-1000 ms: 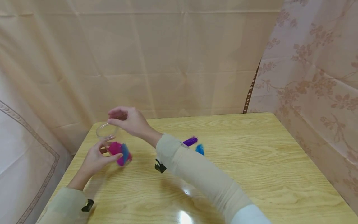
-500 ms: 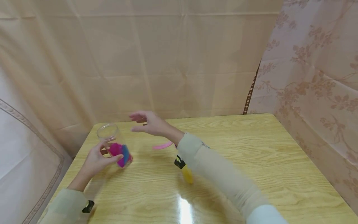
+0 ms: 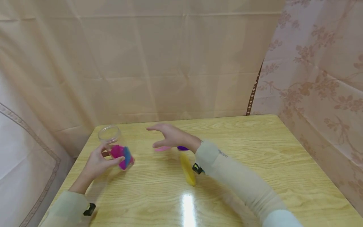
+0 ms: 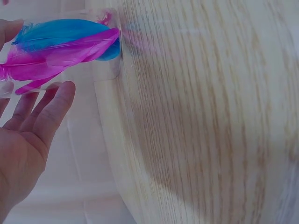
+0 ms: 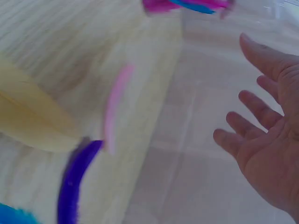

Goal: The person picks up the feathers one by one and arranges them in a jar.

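My left hand (image 3: 97, 162) grips a clear cup (image 3: 117, 136) at the left of the table, thumb on one side and fingers on the other. Inside the cup are magenta (image 4: 56, 58) and blue feathers (image 4: 60, 32). My right hand (image 3: 174, 137) holds nothing, its fingers spread and thumb apart, over the table's middle. Beneath it in the head view lies a pink feather (image 3: 162, 149), with a purple feather (image 3: 182, 148) partly hidden by the wrist. A yellow feather (image 3: 187, 170) lies nearer the front. The right wrist view also catches a bright blue feather (image 5: 16, 215) at its corner.
The wooden table (image 3: 255, 164) reaches back to a beige cloth backdrop (image 3: 170, 63). A flower-patterned cloth (image 3: 320, 78) hangs on the right, a white one (image 3: 25, 164) on the left. The cup stands near the table's left edge.
My right hand has moved away from the cup's mouth, rightward and lower, to above the pink feather. The yellow and pink feathers have come out from behind the arm. The left hand keeps its place.
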The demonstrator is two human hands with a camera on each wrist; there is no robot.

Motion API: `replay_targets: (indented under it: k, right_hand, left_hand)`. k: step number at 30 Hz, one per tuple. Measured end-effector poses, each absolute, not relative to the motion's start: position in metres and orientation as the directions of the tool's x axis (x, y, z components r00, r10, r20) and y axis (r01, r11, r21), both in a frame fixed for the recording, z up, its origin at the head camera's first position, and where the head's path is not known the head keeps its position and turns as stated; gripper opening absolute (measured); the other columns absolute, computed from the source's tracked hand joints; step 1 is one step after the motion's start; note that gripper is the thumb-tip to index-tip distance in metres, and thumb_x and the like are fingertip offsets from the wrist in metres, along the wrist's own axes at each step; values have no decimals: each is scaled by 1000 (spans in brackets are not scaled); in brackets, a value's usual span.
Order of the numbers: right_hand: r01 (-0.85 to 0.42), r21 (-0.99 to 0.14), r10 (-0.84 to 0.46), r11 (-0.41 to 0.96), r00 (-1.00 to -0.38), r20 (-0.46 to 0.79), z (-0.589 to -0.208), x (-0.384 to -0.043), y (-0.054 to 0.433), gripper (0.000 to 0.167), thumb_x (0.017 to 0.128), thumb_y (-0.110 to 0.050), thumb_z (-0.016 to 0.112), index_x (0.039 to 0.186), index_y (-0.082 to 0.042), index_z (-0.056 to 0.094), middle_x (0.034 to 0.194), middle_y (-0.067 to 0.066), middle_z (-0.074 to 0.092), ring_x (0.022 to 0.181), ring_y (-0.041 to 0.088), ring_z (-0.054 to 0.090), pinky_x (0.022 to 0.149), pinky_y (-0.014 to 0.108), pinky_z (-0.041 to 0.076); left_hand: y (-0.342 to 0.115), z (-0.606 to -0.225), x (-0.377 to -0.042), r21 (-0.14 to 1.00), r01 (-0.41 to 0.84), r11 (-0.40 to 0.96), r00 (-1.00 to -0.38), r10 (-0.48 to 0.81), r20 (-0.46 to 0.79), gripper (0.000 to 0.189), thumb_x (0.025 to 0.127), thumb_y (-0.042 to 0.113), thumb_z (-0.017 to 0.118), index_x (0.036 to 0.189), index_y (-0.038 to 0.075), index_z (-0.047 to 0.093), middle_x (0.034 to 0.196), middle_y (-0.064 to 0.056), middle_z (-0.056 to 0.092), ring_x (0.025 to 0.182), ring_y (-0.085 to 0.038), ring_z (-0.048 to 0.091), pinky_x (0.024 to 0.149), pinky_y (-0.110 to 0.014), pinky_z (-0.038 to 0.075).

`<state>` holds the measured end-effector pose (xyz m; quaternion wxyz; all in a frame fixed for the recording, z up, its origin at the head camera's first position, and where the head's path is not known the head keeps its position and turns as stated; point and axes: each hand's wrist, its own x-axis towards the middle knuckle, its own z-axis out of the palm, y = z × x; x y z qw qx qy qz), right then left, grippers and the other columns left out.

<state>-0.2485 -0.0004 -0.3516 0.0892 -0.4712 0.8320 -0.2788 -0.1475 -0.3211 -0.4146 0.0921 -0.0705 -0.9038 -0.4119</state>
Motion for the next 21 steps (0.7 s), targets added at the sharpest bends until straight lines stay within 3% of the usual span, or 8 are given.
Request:
replay_targets:
  k: [5, 8, 12, 16, 21]
  right_hand:
    - [-725, -482, -813, 492, -580, 44, -372, -245, -2, 75, 93, -41, 74, 154, -9, 42, 156, 11, 43, 144, 28, 38, 118, 40, 31]
    - [-701, -480, -793, 527, -609, 19, -383, -243, -3, 77, 93, -46, 72, 154, -10, 42, 157, 11, 42, 145, 28, 37, 118, 42, 30]
    - [-679, -439, -761, 589, -648, -19, -394, -245, -3, 77, 92, -41, 76, 154, -11, 42, 158, 12, 40, 146, 28, 36, 119, 42, 29]
    - [-643, -368, -707, 671, -705, -58, -405, -251, 1, 76, 91, -33, 78, 155, -12, 42, 159, 11, 40, 146, 28, 36, 118, 43, 31]
    - [-579, -362, -635, 730, -771, -50, -415, -261, 11, 71, 91, -23, 79, 152, -9, 46, 153, 9, 48, 134, 27, 50, 112, 40, 40]
  left_hand:
    - [-324, -416, -147, 724, 178, 667, -978, 36, 207, 73, 83, 30, 86, 143, 6, 51, 136, -16, 60, 115, -36, 62, 90, -22, 53]
    - [-324, -416, -147, 720, 170, 673, -979, 34, 199, 72, 84, 32, 85, 142, 7, 52, 135, -16, 60, 114, -35, 61, 90, -24, 54]
    - [-323, -414, -146, 722, 171, 671, -979, 35, 199, 71, 84, 32, 86, 142, 7, 52, 135, -16, 60, 115, -36, 61, 90, -22, 53]
    - [-323, -415, -146, 722, 167, 671, -980, 31, 197, 77, 84, 32, 86, 147, 10, 49, 128, -17, 63, 112, -36, 63, 92, -36, 56]
    - [-325, -419, -147, 720, 166, 674, -979, 28, 200, 77, 84, 33, 86, 148, 10, 48, 126, -16, 63, 111, -35, 64, 93, -48, 54]
